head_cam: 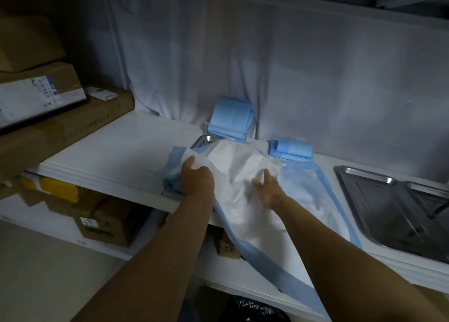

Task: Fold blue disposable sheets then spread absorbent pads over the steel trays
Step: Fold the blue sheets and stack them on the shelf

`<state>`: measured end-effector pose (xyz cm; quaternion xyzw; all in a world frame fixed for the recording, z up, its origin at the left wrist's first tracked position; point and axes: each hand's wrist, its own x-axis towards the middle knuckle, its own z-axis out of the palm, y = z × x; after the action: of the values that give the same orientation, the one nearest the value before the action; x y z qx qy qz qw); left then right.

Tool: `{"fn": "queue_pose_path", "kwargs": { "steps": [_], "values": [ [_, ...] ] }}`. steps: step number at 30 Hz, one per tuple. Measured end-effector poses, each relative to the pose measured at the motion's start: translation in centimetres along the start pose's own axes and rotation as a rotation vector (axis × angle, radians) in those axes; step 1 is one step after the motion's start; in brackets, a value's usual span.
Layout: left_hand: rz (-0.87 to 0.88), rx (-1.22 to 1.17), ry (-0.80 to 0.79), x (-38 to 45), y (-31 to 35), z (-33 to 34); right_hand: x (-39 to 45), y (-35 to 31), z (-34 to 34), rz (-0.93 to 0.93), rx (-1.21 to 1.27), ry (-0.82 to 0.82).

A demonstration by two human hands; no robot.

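Your left hand (196, 179) gripped the left edge of the white absorbent pad (239, 176), fingers curled into it. The pad lay crumpled over a steel tray (202, 140) on the counter (121, 149), not yet flat. Your right hand (267, 188) pinched a fold of the same pad. Behind, two stacks of folded blue sheets (230, 117) stood ready, so the folding seemed done. On the right, another steel tray (388, 205) was still bare.

Your fingers (194, 168) lie on the pad (243, 176); beyond them sits a folded stack (230, 117), and right of them a tray (388, 205).
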<state>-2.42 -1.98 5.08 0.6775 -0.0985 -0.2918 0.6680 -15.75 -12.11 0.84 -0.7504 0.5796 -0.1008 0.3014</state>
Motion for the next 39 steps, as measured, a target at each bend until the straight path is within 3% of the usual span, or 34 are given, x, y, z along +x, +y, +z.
{"fn": "queue_pose_path", "kwargs": {
  "steps": [5, 9, 11, 14, 16, 18, 21, 23, 25, 27, 28, 31, 33, 35, 37, 39],
  "values": [
    [0.228, 0.091, 0.231, 0.0, 0.0, -1.6, 2.3, 1.7, 0.7, 0.051, -0.218, -0.055],
    [0.335, 0.208, 0.186, 0.1, 0.4, -1.5, 4.0, 2.3, -0.3, -0.037, -0.278, -0.156],
    [0.381, 0.328, 0.142, -0.6, 0.9, -0.7, 2.8, 1.2, -0.8, -0.049, -0.224, -0.042],
    [0.523, 0.466, 0.026, -2.5, 1.5, 0.7, 0.8, -0.6, -1.9, 0.007, 0.236, 0.234],
    [0.669, 0.593, -0.094, -4.4, 1.5, 1.2, -0.6, -1.5, -3.5, 0.041, 0.623, 0.124],
    [0.813, 0.723, -0.283, -5.8, 1.1, 1.8, -2.1, -2.0, -5.5, 0.049, 0.821, -0.018],
    [0.902, 0.965, -0.549, -7.2, 0.3, 2.8, -3.2, -1.9, -8.9, 0.092, 1.010, -0.160],
    [0.846, 1.066, -0.654, -8.2, -0.4, 3.5, -4.0, -1.8, -11.0, 0.145, 1.056, -0.275],
    [0.795, 1.139, -0.715, -8.9, -1.1, 4.1, -5.0, -1.9, -11.9, 0.151, 0.729, -0.263],
    [0.759, 1.136, -0.723, -9.4, -1.6, 4.4, -6.0, -1.3, -11.6, 0.156, 0.307, -0.060],
    [0.786, 1.113, -0.724, -9.6, -2.0, 4.4, -6.1, -0.5, -11.3, 0.149, 0.270, 0.031],
    [1.040, 1.003, -0.574, -10.2, -2.9, 3.3, -5.7, 2.1, -10.8, 0.113, 0.590, 0.197],
    [0.989, 0.936, -0.370, -10.1, -3.0, 2.3, -6.2, 3.2, -11.2, 0.070, 0.821, 0.273],
    [0.889, 0.946, -0.284, -9.3, -3.4, 1.7, -6.2, 4.5, -11.9, 0.096, 0.970, 0.375],
    [0.911, 1.061, -0.307, -9.1, -3.7, 1.5, -7.1, 5.9, -12.1, 0.183, 0.989, 0.443],
    [1.018, 1.037, -0.292, -9.0, -4.1, 1.4, -7.5, 8.1, -11.6, 0.265, 0.806, 0.415]
  ]
}}
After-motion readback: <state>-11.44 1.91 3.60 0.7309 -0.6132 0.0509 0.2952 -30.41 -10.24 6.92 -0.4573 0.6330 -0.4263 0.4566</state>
